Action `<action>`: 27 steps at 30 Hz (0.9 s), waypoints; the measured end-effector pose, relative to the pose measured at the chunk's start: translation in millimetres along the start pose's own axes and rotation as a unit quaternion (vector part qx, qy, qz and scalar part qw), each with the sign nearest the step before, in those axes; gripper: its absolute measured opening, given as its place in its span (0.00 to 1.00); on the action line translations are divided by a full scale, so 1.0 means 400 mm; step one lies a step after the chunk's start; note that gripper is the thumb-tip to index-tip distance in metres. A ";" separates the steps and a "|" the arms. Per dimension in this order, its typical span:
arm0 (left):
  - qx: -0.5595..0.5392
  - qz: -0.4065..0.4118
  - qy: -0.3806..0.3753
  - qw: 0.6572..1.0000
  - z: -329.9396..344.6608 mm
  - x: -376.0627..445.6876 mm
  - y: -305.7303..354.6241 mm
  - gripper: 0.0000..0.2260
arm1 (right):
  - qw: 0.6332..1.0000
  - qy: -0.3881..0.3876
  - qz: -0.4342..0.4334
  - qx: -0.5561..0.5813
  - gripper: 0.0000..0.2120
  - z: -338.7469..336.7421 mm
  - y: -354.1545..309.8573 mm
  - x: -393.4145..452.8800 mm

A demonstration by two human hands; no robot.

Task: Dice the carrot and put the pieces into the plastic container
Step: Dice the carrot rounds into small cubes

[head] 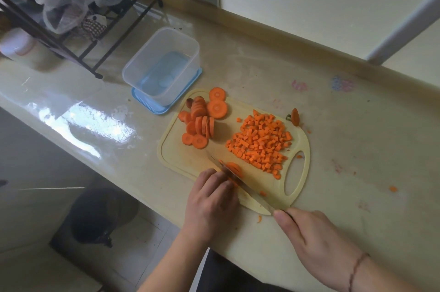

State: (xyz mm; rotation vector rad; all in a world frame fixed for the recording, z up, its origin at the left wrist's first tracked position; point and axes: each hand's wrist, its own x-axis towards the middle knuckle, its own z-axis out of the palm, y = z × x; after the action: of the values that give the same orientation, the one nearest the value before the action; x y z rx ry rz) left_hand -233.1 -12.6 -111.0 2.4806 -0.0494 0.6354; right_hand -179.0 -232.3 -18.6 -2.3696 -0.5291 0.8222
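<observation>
A pale yellow cutting board (176,156) lies on the counter. Orange carrot rounds (202,120) are stacked on its far left, and a heap of diced carrot (259,141) covers its right half. My left hand (212,201) holds a few carrot slices (234,169) down at the board's near edge, fingers curled over them. My right hand (314,237) grips the handle of a knife (240,182), whose blade lies across those slices. A clear plastic container (162,63) stands on its blue lid (164,107) beyond the board and holds no carrot.
A carrot end (295,116) lies on the counter by the board's far right corner, and small carrot bits (392,188) are scattered on the counter. A black metal rack (78,30) with bags stands at the far left. The counter's edge runs just before my hands.
</observation>
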 end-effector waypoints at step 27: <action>0.000 0.015 0.006 1.000 0.005 -0.029 -0.020 0.12 | 0.999 -0.010 0.032 -0.002 0.40 0.029 0.026 -0.037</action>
State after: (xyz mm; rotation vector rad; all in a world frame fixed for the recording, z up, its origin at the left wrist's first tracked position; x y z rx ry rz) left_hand -241.1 -8.0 -122.0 2.4808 -0.0830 0.6641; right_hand -195.9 -243.6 -26.3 -2.3952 -0.4665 0.8753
